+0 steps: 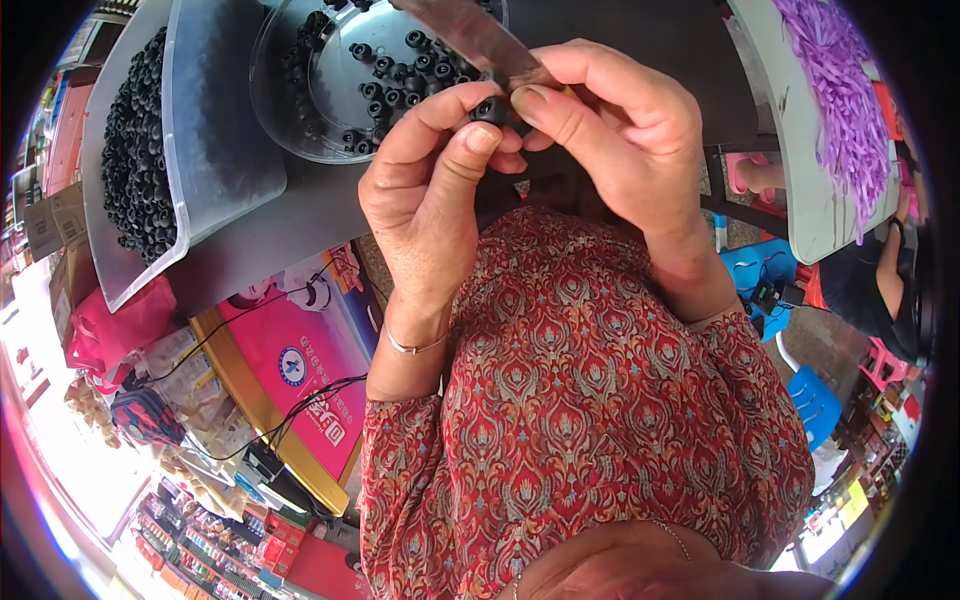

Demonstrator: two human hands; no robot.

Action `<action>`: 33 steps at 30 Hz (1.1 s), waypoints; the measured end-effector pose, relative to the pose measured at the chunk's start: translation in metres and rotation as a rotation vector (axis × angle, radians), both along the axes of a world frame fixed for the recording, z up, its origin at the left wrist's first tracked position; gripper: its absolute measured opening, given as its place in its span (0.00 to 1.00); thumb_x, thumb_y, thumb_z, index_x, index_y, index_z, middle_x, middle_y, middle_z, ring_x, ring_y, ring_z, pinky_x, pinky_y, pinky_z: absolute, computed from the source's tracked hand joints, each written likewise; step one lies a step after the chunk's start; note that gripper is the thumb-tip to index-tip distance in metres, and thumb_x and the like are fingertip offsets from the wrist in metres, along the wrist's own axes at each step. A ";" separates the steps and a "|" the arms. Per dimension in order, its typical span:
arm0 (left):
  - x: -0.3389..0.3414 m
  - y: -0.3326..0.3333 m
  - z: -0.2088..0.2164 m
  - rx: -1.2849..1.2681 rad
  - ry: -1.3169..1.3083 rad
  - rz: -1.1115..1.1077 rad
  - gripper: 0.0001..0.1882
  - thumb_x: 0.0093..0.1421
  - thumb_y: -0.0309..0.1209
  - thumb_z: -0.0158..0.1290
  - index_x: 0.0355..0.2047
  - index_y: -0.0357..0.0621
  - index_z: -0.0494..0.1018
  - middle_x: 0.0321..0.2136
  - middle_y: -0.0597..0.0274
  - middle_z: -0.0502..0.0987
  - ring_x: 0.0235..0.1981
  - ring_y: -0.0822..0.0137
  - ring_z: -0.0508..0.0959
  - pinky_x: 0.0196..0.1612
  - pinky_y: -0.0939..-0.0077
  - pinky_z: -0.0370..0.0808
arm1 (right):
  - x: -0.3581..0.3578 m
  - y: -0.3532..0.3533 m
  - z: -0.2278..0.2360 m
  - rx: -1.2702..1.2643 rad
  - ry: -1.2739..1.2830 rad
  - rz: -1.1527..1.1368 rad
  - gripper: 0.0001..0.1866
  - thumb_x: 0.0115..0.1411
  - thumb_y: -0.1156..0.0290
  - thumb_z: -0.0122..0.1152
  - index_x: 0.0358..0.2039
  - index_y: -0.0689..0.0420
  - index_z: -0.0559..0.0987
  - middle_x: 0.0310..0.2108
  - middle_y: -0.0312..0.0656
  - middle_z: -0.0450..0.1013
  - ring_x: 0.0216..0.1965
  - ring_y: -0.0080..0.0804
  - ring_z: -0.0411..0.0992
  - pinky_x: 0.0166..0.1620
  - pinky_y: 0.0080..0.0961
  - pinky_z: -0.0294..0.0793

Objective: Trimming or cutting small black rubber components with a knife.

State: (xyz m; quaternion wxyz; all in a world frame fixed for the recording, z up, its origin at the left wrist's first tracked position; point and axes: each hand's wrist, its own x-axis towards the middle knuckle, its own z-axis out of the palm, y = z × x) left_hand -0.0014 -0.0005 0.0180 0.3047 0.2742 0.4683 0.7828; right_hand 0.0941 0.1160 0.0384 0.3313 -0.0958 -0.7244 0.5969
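My left hand (430, 185) pinches a small round black piece with a hollow end (488, 109) between thumb and fingers. Close against it, my right hand (625, 130) is closed on a knife (475, 38), whose broad, stained metal blade points up and to the left. The blade's lower end lies right by the black piece; whether it touches is hidden by my fingers. Just beyond my hands stands a clear round tub (262, 95) with many similar loose black pieces (395, 88) in it.
A large clear plastic bin (225, 165) heaped with black pieces (140, 150) stands on the dark table (235, 255) at the left. At the right, a pale tray (800, 200) bears purple strips (835, 90). Beyond it are blue chairs (755, 265) and another person's arm (888, 275).
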 end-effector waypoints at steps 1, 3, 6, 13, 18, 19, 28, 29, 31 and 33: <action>0.002 0.002 0.002 0.014 -0.027 0.001 0.12 0.59 0.21 0.51 0.44 0.32 0.72 0.30 0.60 0.77 0.28 0.74 0.76 0.35 0.83 0.75 | 0.002 0.000 0.003 -0.097 0.016 0.001 0.07 0.57 0.83 0.55 0.37 0.68 0.76 0.31 0.40 0.74 0.30 0.20 0.74 0.32 0.14 0.75; 0.003 0.002 0.003 0.032 -0.042 0.019 0.12 0.59 0.21 0.51 0.44 0.32 0.71 0.29 0.60 0.77 0.28 0.74 0.76 0.35 0.83 0.75 | 0.001 -0.004 0.004 -0.191 0.042 0.019 0.07 0.56 0.83 0.56 0.36 0.69 0.77 0.29 0.41 0.74 0.29 0.22 0.75 0.32 0.15 0.77; 0.004 0.003 0.004 0.064 -0.030 0.072 0.12 0.59 0.21 0.51 0.44 0.32 0.71 0.29 0.60 0.77 0.28 0.75 0.75 0.35 0.83 0.75 | 0.000 -0.009 0.002 0.048 0.134 -0.034 0.09 0.55 0.84 0.57 0.37 0.69 0.76 0.31 0.42 0.74 0.30 0.24 0.76 0.34 0.17 0.78; 0.000 0.003 -0.004 0.056 0.001 0.041 0.11 0.59 0.21 0.51 0.43 0.32 0.72 0.29 0.60 0.77 0.28 0.73 0.75 0.35 0.80 0.75 | -0.002 -0.003 0.000 0.201 -0.013 -0.117 0.08 0.56 0.82 0.56 0.38 0.68 0.76 0.30 0.41 0.74 0.27 0.22 0.75 0.31 0.15 0.76; 0.003 0.003 -0.002 0.037 -0.059 0.024 0.11 0.60 0.24 0.51 0.43 0.32 0.72 0.28 0.62 0.76 0.27 0.75 0.75 0.34 0.83 0.74 | -0.002 -0.001 -0.004 -0.118 0.053 0.010 0.10 0.58 0.83 0.55 0.41 0.68 0.76 0.32 0.40 0.74 0.32 0.21 0.74 0.34 0.13 0.75; 0.001 0.003 -0.003 0.066 -0.102 -0.024 0.11 0.61 0.26 0.50 0.43 0.32 0.73 0.27 0.61 0.76 0.27 0.73 0.74 0.33 0.81 0.74 | -0.002 -0.002 -0.007 -0.117 0.054 0.010 0.10 0.58 0.83 0.55 0.41 0.68 0.76 0.32 0.40 0.74 0.32 0.21 0.74 0.34 0.13 0.75; 0.000 -0.002 -0.007 0.135 -0.176 -0.084 0.15 0.64 0.32 0.47 0.44 0.31 0.72 0.27 0.59 0.75 0.25 0.70 0.73 0.31 0.77 0.74 | -0.001 -0.009 -0.008 -0.107 0.121 -0.019 0.10 0.56 0.83 0.57 0.40 0.69 0.76 0.33 0.39 0.73 0.28 0.18 0.73 0.30 0.13 0.73; 0.001 -0.002 -0.008 0.146 -0.164 -0.078 0.14 0.64 0.31 0.47 0.44 0.32 0.72 0.27 0.58 0.75 0.26 0.70 0.73 0.31 0.77 0.74 | -0.002 -0.010 -0.008 -0.091 0.154 -0.012 0.10 0.56 0.83 0.57 0.40 0.69 0.76 0.33 0.40 0.73 0.28 0.18 0.73 0.30 0.13 0.73; 0.004 -0.004 -0.011 0.138 -0.136 -0.035 0.14 0.64 0.30 0.47 0.44 0.32 0.72 0.26 0.59 0.75 0.26 0.71 0.73 0.30 0.78 0.74 | -0.003 -0.011 -0.007 -0.073 0.188 -0.005 0.10 0.55 0.84 0.57 0.39 0.69 0.76 0.33 0.40 0.73 0.29 0.19 0.73 0.30 0.13 0.73; 0.006 -0.005 -0.011 0.125 -0.113 0.005 0.13 0.64 0.29 0.47 0.43 0.32 0.72 0.26 0.59 0.75 0.26 0.72 0.73 0.30 0.79 0.74 | -0.003 -0.011 -0.005 0.050 0.173 -0.040 0.10 0.55 0.85 0.56 0.39 0.68 0.77 0.34 0.41 0.74 0.29 0.20 0.73 0.30 0.14 0.74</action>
